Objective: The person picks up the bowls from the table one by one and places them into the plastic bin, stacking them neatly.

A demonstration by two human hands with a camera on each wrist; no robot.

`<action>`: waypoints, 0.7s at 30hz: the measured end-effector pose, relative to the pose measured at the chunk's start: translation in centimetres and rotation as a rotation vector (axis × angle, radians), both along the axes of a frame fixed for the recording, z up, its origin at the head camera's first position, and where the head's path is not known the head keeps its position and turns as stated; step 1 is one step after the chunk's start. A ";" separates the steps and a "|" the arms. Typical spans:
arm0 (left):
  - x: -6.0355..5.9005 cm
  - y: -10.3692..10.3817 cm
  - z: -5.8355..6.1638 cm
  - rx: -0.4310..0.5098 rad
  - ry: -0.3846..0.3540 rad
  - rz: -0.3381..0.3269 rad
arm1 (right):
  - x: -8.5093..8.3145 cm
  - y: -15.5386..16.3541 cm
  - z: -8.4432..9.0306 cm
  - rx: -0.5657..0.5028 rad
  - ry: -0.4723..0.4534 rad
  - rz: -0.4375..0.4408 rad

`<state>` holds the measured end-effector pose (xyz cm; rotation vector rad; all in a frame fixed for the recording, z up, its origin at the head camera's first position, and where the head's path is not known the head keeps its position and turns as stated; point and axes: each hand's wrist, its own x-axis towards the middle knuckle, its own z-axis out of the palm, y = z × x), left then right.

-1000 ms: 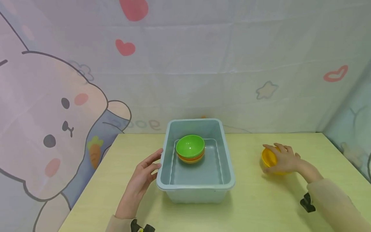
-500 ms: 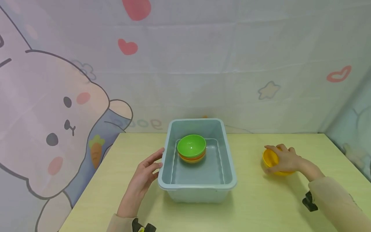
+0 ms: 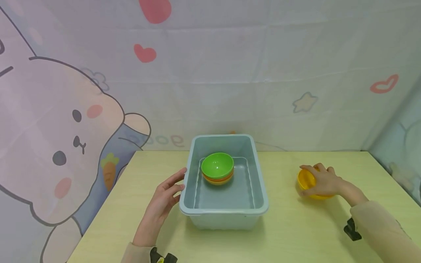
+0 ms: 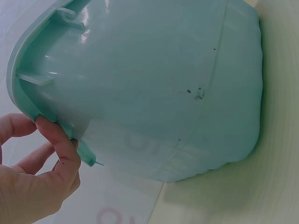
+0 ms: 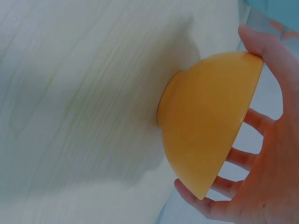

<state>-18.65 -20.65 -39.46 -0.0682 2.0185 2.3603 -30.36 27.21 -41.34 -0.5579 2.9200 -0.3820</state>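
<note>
My left hand [image 3: 162, 199] is at the left rim of a grey-blue plastic bin [image 3: 223, 211], its fingertips touching the rim from outside. In the left wrist view, the fingertips of this hand [image 4: 39, 172] meet the underside of the lip. Off to the right, my right hand [image 3: 323, 182] grips a yellow bowl [image 3: 305, 179] across its rim. From the right wrist, the bowl [image 5: 210, 112] shows its rounded outside, spanned by the thumb and fingers; its foot is at the tabletop. Inside the bin sits a stack of bowls with a green bowl [image 3: 217, 166] on top and orange ones below.
The bin stands on a pale wooden table [image 3: 283, 233]. Behind the table hangs a printed cloth [image 3: 213, 80] with hearts and a rabbit, and another cloth closes off the right side.
The head view has shifted slightly. Both hands stay almost where they were, left at the bin's rim and right on the yellow bowl.
</note>
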 end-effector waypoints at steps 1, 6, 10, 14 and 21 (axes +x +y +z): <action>0.0 0.0 0.0 0.001 0.001 -0.001 | 0.0 0.0 0.0 0.002 0.002 0.000; 0.1 0.0 0.1 -0.002 0.002 -0.001 | 0.2 -0.2 0.1 -0.001 0.003 0.006; 0.1 0.0 0.1 -0.006 -0.001 0.000 | 0.5 -0.6 0.4 0.000 0.004 0.014; 0.2 0.1 0.1 -0.011 -0.002 0.002 | 0.8 -0.8 0.7 0.011 0.012 0.021; 0.2 0.0 0.1 -0.014 0.005 0.001 | 1.0 -1.1 1.0 0.017 0.035 0.035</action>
